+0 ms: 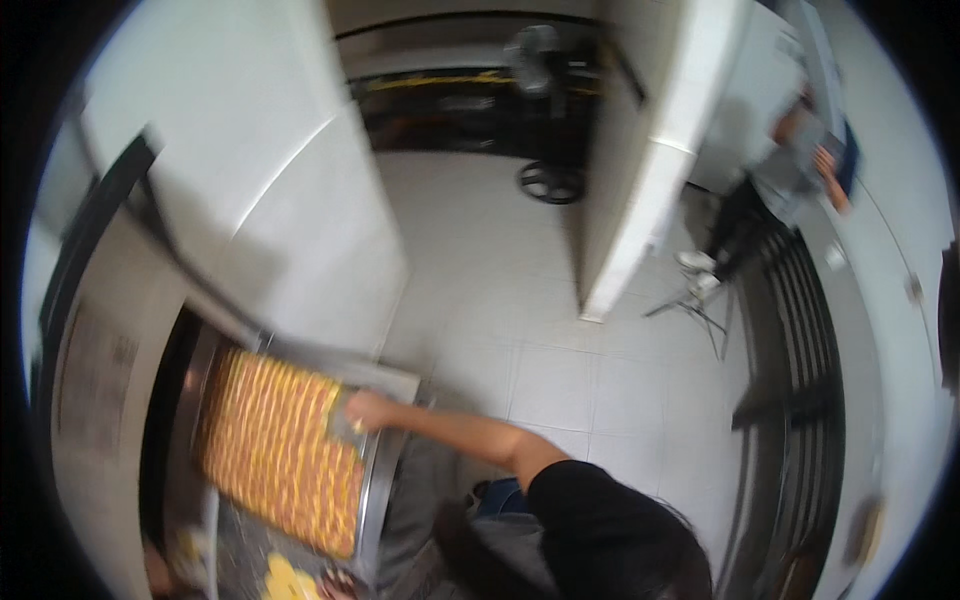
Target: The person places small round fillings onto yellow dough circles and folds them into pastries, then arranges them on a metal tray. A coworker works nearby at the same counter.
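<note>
My right arm, in a black short sleeve, stretches left across the view. Its hand is closed at the far right corner of a wide striped yellow-and-brown slab, perhaps pastry or cake. Something small and pale shows under the fingers, too blurred to name. Beside the hand, the slab's corner is gone and grey surface shows. The slab lies on a metal-edged worktop. Yellow pieces lie near the slab's front edge. Next to them, a blurred brown shape at the lower edge may be my left hand; its fingers are not distinct.
A white wall rises behind the worktop. Across the tiled floor stand a fan and a black wheel-like base. To the right are a white partition edge, another person by a folding stand, and a dark slatted rack.
</note>
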Tool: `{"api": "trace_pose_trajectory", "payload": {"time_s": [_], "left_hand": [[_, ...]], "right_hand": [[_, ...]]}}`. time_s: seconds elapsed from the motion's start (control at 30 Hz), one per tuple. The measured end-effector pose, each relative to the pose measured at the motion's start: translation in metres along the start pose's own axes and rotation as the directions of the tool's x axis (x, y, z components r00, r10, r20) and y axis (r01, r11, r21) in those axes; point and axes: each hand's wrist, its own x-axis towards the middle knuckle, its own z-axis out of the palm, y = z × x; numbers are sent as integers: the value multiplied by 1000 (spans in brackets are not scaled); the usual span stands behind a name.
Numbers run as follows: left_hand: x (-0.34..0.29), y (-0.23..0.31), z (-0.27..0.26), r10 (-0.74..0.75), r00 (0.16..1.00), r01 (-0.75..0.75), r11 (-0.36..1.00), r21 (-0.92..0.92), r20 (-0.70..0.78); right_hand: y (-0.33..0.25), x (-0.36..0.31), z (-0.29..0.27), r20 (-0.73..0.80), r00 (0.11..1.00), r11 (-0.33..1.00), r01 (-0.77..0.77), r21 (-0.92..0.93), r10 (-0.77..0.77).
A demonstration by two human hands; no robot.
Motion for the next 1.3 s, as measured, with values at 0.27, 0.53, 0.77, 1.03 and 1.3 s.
{"api": "trace_pose_trajectory", "payload": {"time_s": [0.27,0.53,0.77,1.03,1.3], "left_hand": [[-47,17,2,-6,996,13,997,81,-91],[-90,5,-10,-20,977,26,999,23,-210],[-101,-9,-12,-47,966,55,998,26,-256],[-104,-2,-4,-51,960,55,998,9,-274],[-115,-4,-9,-61,953,69,997,17,-296]], "right_hand": [[-10,-20,-26,113,989,977,-114,178,94],[-43,-15,-40,295,939,981,-191,25,175],[-56,-7,-41,427,884,982,-173,-80,191],[-57,5,-41,591,780,978,-186,-94,205],[-51,2,-28,544,805,969,-237,-73,237]]}}
